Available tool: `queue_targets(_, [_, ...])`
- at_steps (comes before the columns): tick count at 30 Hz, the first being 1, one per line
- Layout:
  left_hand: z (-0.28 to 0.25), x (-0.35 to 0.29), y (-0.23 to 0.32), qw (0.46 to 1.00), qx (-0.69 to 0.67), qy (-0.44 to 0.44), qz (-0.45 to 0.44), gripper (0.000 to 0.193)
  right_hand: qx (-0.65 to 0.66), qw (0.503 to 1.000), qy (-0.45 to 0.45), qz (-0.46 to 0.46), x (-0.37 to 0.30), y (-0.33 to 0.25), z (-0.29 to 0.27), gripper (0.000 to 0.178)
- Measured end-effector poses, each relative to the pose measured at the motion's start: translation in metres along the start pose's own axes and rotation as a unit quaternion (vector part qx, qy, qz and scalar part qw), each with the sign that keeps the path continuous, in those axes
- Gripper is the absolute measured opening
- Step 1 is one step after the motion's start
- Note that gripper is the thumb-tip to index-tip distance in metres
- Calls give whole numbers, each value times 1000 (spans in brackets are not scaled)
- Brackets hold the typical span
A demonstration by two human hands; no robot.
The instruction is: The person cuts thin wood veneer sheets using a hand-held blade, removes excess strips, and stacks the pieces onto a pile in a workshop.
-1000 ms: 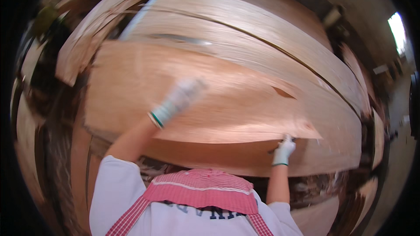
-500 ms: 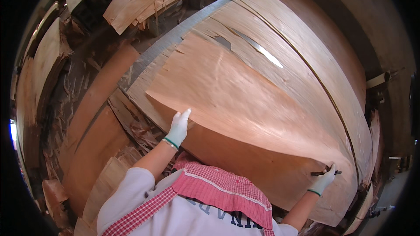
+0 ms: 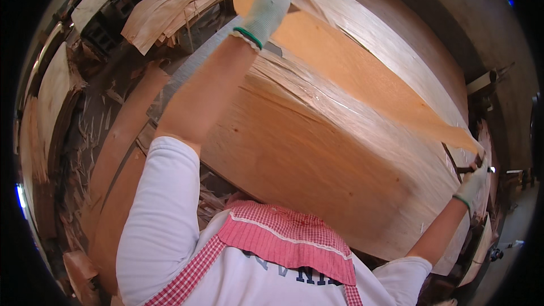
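A thin orange-tan wood veneer sheet is raised across the far part of the work surface, slanting down from upper left to lower right. My left hand, in a white glove with a green cuff, reaches far forward with its fingers closed on the sheet's left end. At the sheet's right end, my right hand, gloved alike, has its fingers closed near the corner. A small dark bar-like tool shows at the right hand's fingers. Below the raised sheet lies a broad flat veneer sheet, brown nearest me and paler farther off.
Broken veneer pieces are stacked at the upper left. Long veneer strips and splintered scraps lie along the left. A curved pile of sheets stands at the far left. A pale tube end sticks out at the right.
Both hands have moved away from me, the left much farther, and the right also rightward. The veneer sheet's near edge has been lifted and carried forward, uncovering the sheet beneath.
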State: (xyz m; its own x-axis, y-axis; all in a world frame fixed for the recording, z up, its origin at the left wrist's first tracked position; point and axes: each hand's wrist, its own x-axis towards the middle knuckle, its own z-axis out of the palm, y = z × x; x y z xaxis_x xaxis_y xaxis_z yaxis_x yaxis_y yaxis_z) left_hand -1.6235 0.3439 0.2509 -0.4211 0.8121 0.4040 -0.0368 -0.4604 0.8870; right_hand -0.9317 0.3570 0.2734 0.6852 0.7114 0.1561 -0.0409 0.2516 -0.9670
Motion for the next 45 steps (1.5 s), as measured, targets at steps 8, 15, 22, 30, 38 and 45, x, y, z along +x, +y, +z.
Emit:
queue_targets(8, [-50,-56,-61,975,-38,25,-218,23,-77,989,14,125,-109,89,-98,20])
queue_targets(15, [-87,-105,-190,951,29,144,-270,19,-57,973,67,211,-206,205,-99,14])
queue_targets(22, [-105,-161,-234,923,127,183,-313,29,-88,947,116,288,-247,264,-140,15])
queue_targets(30, [-124,-164,-221,868,134,272,-394,27,-115,935,142,305,-250,268,-140,20])
queue_targets(38, [-135,-161,-233,852,126,300,-411,24,-126,937,109,308,-250,269,-148,15])
queue_targets(45, [-122,-160,-225,879,259,234,-325,24,-154,934,140,290,-254,265,-153,13])
